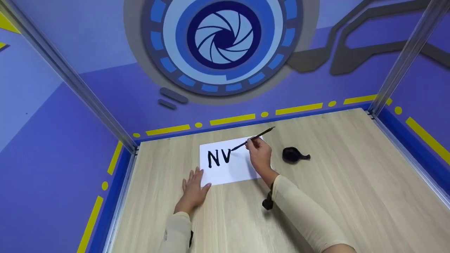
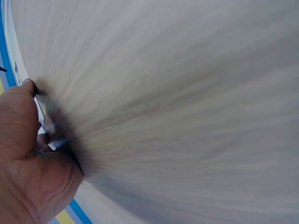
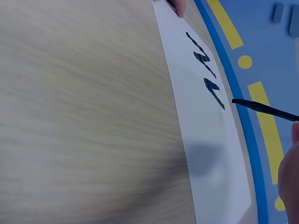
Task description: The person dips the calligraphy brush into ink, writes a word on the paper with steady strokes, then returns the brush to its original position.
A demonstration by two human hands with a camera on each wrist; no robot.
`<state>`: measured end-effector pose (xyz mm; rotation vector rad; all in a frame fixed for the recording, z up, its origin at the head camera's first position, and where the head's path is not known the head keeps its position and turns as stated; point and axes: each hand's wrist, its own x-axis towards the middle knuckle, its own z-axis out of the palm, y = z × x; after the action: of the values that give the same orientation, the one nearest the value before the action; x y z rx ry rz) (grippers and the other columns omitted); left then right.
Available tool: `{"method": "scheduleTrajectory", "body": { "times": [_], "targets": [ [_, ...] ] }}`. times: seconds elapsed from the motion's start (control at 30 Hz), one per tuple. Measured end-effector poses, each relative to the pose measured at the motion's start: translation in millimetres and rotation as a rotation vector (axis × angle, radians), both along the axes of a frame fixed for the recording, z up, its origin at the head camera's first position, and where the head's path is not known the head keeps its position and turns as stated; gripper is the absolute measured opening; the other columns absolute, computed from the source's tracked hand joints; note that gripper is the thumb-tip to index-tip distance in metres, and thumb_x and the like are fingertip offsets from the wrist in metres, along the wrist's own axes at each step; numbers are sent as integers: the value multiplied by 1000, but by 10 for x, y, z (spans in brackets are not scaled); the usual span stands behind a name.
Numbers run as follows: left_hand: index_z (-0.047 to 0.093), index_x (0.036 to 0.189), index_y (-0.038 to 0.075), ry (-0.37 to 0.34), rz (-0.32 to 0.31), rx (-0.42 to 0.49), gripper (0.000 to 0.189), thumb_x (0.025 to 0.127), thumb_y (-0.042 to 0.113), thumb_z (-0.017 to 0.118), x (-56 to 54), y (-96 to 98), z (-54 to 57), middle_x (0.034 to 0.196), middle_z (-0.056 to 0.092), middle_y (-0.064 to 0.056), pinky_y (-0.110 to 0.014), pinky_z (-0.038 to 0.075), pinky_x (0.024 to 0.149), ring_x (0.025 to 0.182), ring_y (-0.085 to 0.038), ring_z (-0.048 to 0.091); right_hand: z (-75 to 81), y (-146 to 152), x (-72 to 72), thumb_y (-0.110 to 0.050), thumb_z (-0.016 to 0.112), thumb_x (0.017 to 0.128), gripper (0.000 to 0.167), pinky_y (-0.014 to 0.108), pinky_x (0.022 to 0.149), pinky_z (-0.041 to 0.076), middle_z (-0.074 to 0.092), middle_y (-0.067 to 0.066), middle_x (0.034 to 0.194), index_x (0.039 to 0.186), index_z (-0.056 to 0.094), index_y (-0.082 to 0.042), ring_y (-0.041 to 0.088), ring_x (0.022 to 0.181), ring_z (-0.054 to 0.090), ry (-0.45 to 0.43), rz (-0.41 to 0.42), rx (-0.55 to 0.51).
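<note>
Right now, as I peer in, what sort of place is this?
Probably a purpose-built booth, perhaps for demonstrations or recordings, though the pictures can't confirm its use. Blue-purple printed walls meet at metal-looking corner posts, closing in a wood-grain tabletop.

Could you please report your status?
Right hand holding brush. Left hand at left edge of paper bearing letters NV. Black object right of paper, not blocking.

A slim black brush (image 1: pixel 263 133) slants over a flat white sheet (image 1: pixel 235 174), its tip near the black letters NV (image 1: pixel 225 157)
</note>
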<state>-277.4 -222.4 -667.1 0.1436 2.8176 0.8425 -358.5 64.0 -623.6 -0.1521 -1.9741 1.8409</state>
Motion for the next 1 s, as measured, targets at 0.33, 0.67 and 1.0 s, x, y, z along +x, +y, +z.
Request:
{"method": "scheduleTrajectory", "body": {
  "times": [0.33, 0.67, 1.0],
  "targets": [
    [24, 171, 13, -17, 14, -13, 72, 112, 42, 53, 1, 11, 21, 183, 9, -11, -67, -7, 135, 171, -38, 1, -60, 73, -30, -19, 70, 102, 16, 22, 75, 63, 80, 12, 92, 100, 78, -5, 17, 83, 78, -96, -33, 2],
    [26, 170, 11, 4, -9, -2, 72, 111, 41, 54, -4, -10, 0, 182, 11, -13, -69, -5, 134, 170, -41, 4, -78, 80, -93, -14, 70, 100, 16, 18, 73, 61, 80, 16, 90, 97, 78, -1, 14, 78, 77, -76, -37, -37],
    [26, 170, 11, -5, -4, 3, 72, 111, 40, 54, -2, -8, -1, 182, 11, -13, -69, -5, 134, 170, -41, 4, -86, 22, -100, -15, 70, 101, 16, 18, 74, 60, 82, 17, 96, 101, 79, -2, 19, 83, 79, -79, -15, -9]
  ]
}}
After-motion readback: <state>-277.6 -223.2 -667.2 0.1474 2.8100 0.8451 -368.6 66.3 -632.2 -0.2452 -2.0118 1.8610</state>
